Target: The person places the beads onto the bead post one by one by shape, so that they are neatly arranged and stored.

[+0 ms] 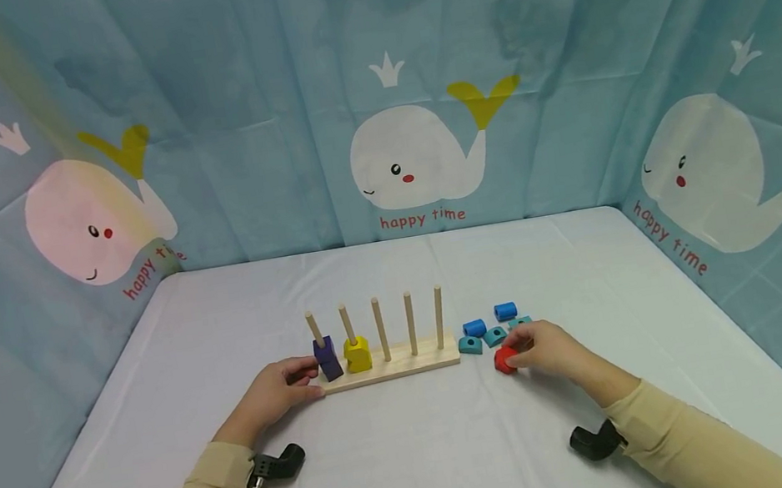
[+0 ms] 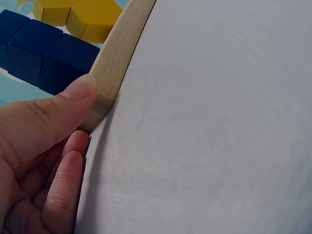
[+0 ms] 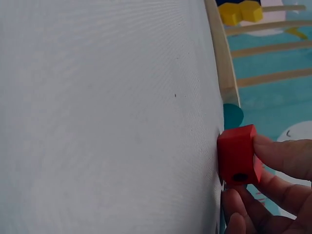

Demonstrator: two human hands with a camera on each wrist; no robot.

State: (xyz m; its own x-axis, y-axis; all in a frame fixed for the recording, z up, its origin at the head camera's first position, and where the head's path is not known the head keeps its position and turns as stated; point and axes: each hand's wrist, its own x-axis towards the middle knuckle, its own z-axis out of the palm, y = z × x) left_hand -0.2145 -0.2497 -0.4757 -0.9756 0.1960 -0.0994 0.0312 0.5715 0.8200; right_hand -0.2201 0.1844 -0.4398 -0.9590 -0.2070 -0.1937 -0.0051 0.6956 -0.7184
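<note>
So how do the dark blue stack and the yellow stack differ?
The dark blue stack shows three blocks; the yellow stack shows two. Dark blue blocks are boxy, yellow ones six-sided. Dark blue is on the leftmost peg, yellow on the next. Both share one wooden base.

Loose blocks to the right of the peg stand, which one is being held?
The red block, pinched by the right hand. Its colour sets it apart: the other loose blocks in view are blue or teal.
</note>
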